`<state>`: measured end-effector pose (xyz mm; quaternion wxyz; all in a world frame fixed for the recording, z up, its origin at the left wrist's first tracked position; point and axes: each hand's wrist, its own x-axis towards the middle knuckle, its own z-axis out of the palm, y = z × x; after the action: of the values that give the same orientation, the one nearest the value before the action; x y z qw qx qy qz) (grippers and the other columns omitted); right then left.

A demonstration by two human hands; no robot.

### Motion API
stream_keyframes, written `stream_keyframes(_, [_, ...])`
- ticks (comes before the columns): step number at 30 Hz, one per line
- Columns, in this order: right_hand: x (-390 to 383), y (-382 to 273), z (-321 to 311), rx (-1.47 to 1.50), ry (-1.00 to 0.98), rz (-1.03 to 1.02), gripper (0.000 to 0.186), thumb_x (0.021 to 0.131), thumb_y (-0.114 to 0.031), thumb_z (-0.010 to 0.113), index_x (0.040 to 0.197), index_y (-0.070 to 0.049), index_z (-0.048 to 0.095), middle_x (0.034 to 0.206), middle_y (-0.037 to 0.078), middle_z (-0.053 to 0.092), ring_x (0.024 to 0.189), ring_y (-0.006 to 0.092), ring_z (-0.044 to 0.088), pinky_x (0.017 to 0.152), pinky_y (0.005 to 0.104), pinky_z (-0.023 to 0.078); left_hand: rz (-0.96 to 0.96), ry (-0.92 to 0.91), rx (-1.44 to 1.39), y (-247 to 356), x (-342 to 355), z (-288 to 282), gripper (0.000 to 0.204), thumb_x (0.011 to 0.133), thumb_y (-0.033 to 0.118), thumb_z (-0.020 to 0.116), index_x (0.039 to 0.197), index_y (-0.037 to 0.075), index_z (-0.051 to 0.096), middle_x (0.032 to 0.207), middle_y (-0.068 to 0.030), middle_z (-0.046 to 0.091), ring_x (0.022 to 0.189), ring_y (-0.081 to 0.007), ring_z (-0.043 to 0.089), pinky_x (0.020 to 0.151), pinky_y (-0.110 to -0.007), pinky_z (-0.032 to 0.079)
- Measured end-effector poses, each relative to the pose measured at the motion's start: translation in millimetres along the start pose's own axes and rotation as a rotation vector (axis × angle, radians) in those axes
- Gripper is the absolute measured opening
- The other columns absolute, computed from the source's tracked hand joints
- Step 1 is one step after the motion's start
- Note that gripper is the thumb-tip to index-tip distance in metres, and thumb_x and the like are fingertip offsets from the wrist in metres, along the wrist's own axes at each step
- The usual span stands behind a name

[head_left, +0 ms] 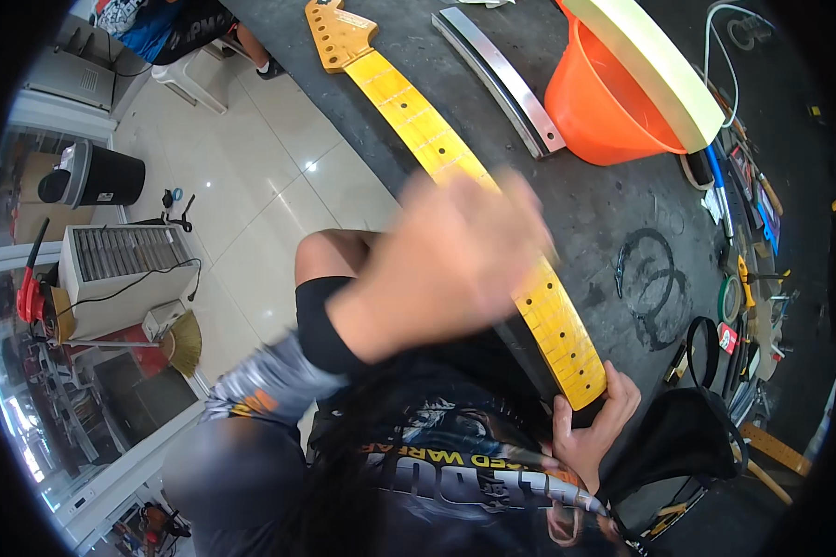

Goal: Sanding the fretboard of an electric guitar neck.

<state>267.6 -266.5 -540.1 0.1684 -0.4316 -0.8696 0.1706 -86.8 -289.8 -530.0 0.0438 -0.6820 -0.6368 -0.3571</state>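
A guitar neck (559,327) with a yellow, dotted fretboard lies slantwise across the dark bench edge. Its headstock (340,35), with a row of peg holes, points to the far left. Over the middle of the fretboard is my left hand (464,251), smeared by motion; its fingers and anything in them cannot be made out. At the near end, my right hand (596,422) grips the neck's heel, thumb on one side and fingers round the other.
Right of the neck lies a long metal bar (506,79). Beyond it an orange bucket (604,102) bears a pale yellow slab (655,60). Hand tools and tape (730,299) line the bench's right side, near a black cloth (673,441). Another person (190,32) sits far left.
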Motion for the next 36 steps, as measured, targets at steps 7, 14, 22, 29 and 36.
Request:
stream_keyframes(7, [1.9, 1.6, 2.4, 0.017, -0.004, -0.012, 0.084, 0.080, -0.015, 0.090, 0.156, 0.000, 0.058, 0.134, 0.023, 0.059, 0.124, 0.0416, 0.055, 0.110, 0.0529, 0.043, 0.114, 0.053, -0.018, 47.7, -17.9, 27.1, 0.017, 0.090, 0.021, 0.081, 0.105, 0.013, 0.081, 0.126, 0.0001, 0.073, 0.108, -0.0235, 0.070, 0.088, -0.048, 0.055])
stream_keyframes(14, [0.3, 2.2, 2.5, 0.011, -0.010, -0.007, 0.085, 0.081, -0.017, 0.090, 0.157, 0.001, 0.057, 0.134, 0.023, 0.058, 0.126, 0.0417, 0.055, 0.111, 0.0533, 0.043, -0.067, 0.152, 0.206, -53.2, 16.4, -18.7, 0.011, 0.090, 0.018, 0.080, 0.101, 0.016, 0.083, 0.118, -0.0009, 0.081, 0.098, -0.0284, 0.067, 0.096, -0.047, 0.049])
stream_keyframes(22, [-1.8, 0.1, -1.0, -0.002, -0.008, -0.004, 0.083, 0.082, -0.017, 0.090, 0.157, 0.001, 0.058, 0.136, 0.023, 0.058, 0.126, 0.0420, 0.054, 0.111, 0.0534, 0.043, -0.120, 0.235, 0.308, -83.4, 15.6, -29.2, 0.018, 0.089, 0.016, 0.081, 0.106, 0.018, 0.084, 0.123, 0.0013, 0.082, 0.100, -0.0247, 0.072, 0.096, -0.044, 0.049])
stream_keyframes(29, [-2.7, 7.2, 1.7, -0.013, -0.005, -0.018, 0.082, 0.090, -0.027, 0.093, 0.158, 0.001, 0.057, 0.136, 0.023, 0.058, 0.127, 0.0419, 0.054, 0.112, 0.0528, 0.043, 0.046, 0.040, -0.069, 9.5, -0.4, 9.7, 0.017, 0.090, 0.021, 0.082, 0.106, 0.017, 0.082, 0.119, -0.0001, 0.079, 0.105, -0.0238, 0.073, 0.096, -0.045, 0.052])
stream_keyframes(36, [-0.2, 3.7, 3.1, -0.010, -0.006, -0.029, 0.080, 0.093, -0.033, 0.093, 0.157, 0.002, 0.059, 0.135, 0.022, 0.059, 0.126, 0.0418, 0.056, 0.111, 0.0540, 0.044, 0.053, -0.009, -0.082, 38.4, -11.3, 26.8, 0.023, 0.082, 0.018, 0.080, 0.106, 0.018, 0.079, 0.119, -0.0035, 0.073, 0.101, -0.0233, 0.071, 0.087, -0.045, 0.056])
